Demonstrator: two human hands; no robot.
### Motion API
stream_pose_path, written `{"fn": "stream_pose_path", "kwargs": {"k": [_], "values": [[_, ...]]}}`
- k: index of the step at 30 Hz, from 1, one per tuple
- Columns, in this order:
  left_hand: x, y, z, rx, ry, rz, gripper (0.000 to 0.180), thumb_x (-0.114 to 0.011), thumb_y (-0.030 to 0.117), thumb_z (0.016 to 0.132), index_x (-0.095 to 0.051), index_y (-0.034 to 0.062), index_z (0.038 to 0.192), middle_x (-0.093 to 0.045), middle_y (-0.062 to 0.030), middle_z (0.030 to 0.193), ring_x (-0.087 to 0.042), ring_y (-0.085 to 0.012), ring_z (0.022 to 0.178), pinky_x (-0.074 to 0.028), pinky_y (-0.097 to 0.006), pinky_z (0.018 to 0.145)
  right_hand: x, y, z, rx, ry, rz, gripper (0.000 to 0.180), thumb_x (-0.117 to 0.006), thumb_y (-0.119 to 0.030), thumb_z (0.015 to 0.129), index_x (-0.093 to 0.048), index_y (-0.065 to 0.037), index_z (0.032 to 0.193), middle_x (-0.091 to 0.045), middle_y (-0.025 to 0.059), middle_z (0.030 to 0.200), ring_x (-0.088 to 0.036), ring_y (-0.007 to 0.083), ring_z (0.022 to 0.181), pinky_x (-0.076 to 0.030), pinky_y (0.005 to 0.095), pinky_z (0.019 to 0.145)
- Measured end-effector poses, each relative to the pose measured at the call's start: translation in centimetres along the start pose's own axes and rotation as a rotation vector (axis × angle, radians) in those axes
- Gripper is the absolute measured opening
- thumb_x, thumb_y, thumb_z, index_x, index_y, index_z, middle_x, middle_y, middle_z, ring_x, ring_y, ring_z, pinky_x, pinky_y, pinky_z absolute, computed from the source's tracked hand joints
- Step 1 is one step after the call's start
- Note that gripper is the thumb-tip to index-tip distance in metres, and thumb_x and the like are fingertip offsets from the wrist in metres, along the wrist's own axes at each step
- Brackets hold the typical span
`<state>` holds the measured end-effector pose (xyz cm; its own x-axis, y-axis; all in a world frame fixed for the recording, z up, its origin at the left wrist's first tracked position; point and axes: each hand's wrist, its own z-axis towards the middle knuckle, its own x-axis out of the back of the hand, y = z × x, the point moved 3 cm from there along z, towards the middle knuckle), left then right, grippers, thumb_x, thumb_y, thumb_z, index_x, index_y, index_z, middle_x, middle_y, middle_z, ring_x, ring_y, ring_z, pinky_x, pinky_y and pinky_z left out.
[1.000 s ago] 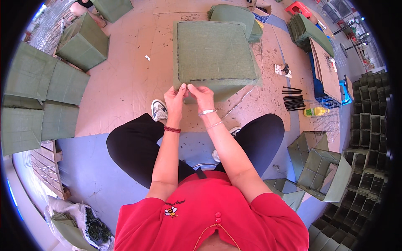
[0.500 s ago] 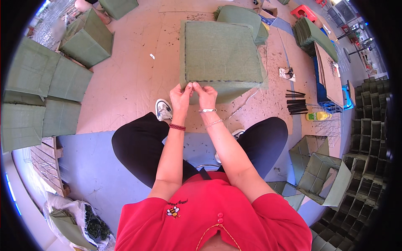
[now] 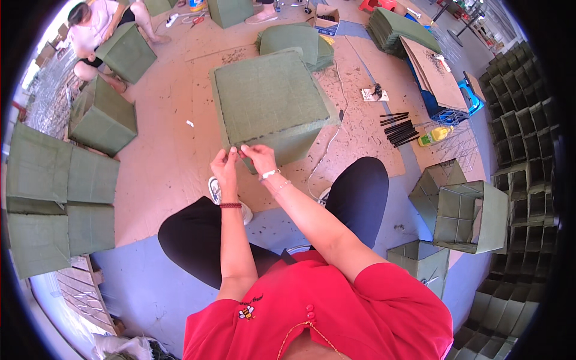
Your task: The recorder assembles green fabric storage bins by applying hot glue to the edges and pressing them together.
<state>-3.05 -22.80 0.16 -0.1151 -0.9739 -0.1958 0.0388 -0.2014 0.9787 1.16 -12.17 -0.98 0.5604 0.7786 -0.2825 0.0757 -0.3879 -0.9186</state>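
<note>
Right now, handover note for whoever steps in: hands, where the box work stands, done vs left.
Left hand: pinching the near bottom corner of the green fabric box, fingers closed on its edge.
Right hand: pinching the same corner from the other side, fingertips close to the left hand's.
The box sits on the floor in front of the knees, flat face up.
Nearby: black rods and a yellow bottle to the right; open gridded boxes further right; closed green boxes stacked at left.
Done: box is formed. Left: the corner seam in hand; whether the other corners are finished cannot be told.
</note>
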Motion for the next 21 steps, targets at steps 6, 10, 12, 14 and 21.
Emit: {"fn": "stream_pose_path", "kwargs": {"k": [6,10,12,14,21], "values": [[0.6,0.2,-1.2,-0.093,0.027,0.166,0.017,-0.063,0.010,0.083,-0.052,0.0010,0.074,-0.051,0.0025,0.073,-0.042,-0.0040,0.066,-0.033,-0.020,0.055,14.6,0.4,0.2,0.076,0.330,-0.037,0.008,-0.058,-0.004,0.075,-0.065,-0.004,0.079,-0.065,0.0061,0.075,-0.060,0.0140,0.069,-0.048,0.0274,0.062],[1.2,-2.2,-0.4,-0.049,-0.011,-0.083,0.019,-0.056,0.008,0.087,-0.056,-0.0018,0.103,-0.059,-0.0032,0.096,-0.053,-0.0084,0.085,-0.042,-0.023,0.075,18.5,-3.1,2.7,0.225,0.658,0.123,0.026,-0.050,-0.026,0.088,-0.060,-0.008,0.103,-0.064,0.0045,0.098,-0.057,0.0115,0.084,-0.041,0.0259,0.069],[-1.2,-1.9,-0.9,0.017,-0.104,-0.076,0.022,-0.052,0.010,0.090,-0.055,-0.0008,0.109,-0.060,-0.0039,0.101,-0.053,-0.0089,0.090,-0.042,-0.022,0.079,22.0,-2.2,5.9,0.169,0.577,-0.022,0.033,-0.048,-0.030,0.090,-0.058,-0.005,0.108,-0.062,0.0060,0.105,-0.057,0.0165,0.097,-0.042,0.0278,0.074],[-0.5,-1.7,0.7,0.009,-0.063,-0.071,0.023,-0.051,0.011,0.090,-0.055,-0.0011,0.110,-0.060,-0.0036,0.101,-0.053,-0.0089,0.090,-0.041,-0.021,0.079,20.6,-2.8,6.2,0.109,0.472,0.045,0.038,-0.048,-0.035,0.090,-0.061,-0.002,0.103,-0.063,0.0074,0.099,-0.058,0.0173,0.091,-0.043,0.0296,0.076],[4.9,-2.0,8.1,-0.001,0.084,-0.326,0.024,-0.046,0.011,0.093,-0.053,-0.0001,0.113,-0.057,-0.0035,0.104,-0.052,-0.0097,0.092,-0.043,-0.023,0.082,16.2,-2.6,3.5,-0.229,0.128,0.072,0.061,-0.041,-0.055,0.088,-0.059,0.001,0.104,-0.063,0.0094,0.090,-0.060,0.0213,0.090,-0.045,0.0333,0.076]]}}
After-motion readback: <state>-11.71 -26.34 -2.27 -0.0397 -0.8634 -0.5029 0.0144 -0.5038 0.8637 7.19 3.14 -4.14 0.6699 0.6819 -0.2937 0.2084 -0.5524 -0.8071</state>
